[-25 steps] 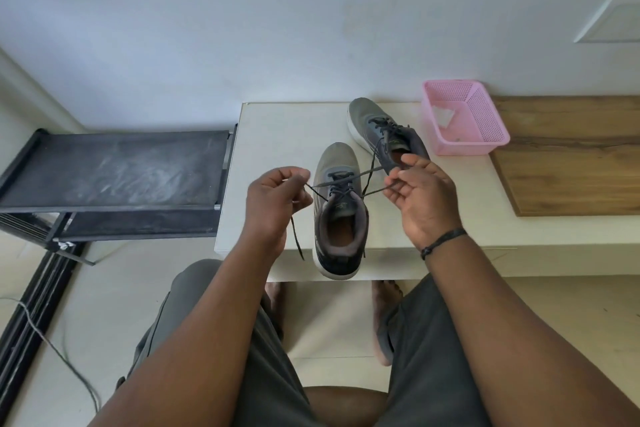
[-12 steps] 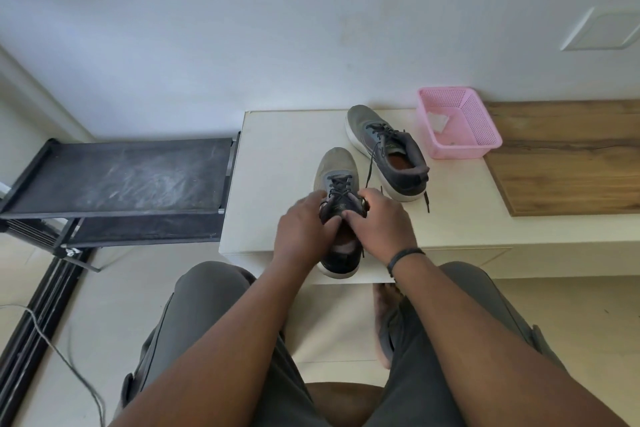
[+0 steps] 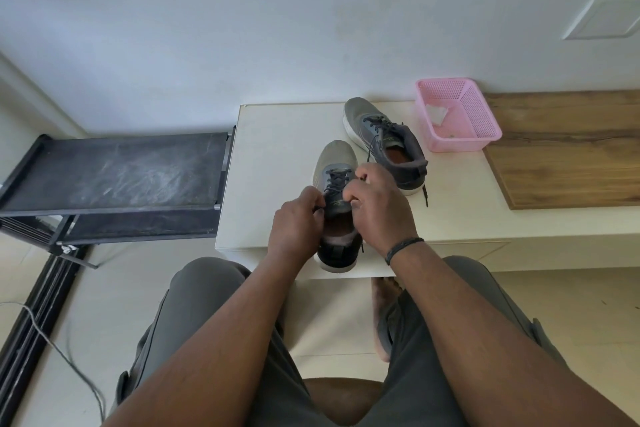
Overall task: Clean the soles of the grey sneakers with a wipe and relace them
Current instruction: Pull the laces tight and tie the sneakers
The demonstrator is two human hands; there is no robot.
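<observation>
- The nearer grey mesh sneaker with a white sole (image 3: 337,163) stood upright at the front edge of the cream-coloured bench (image 3: 277,149), its heel slightly over that edge, probably so that the lacing could be reached from the seat.
- The left hand (image 3: 298,222) was held at the sneaker's left side; its fingers were curled and pinched a dark lace end.
- The right hand (image 3: 374,204) was held at the tongue's right side, fingers curled tight; a lace was judged to be pinched there, though it was mostly hidden.
- The second grey sneaker with dark laces (image 3: 384,142) lay further back, angled, one lace trailing towards the front edge.
- A pink plastic mesh basket (image 3: 485,121) stood just beside it at the back edge, with a white crumpled wipe (image 3: 437,113) dropped inside, apparently discarded.
</observation>
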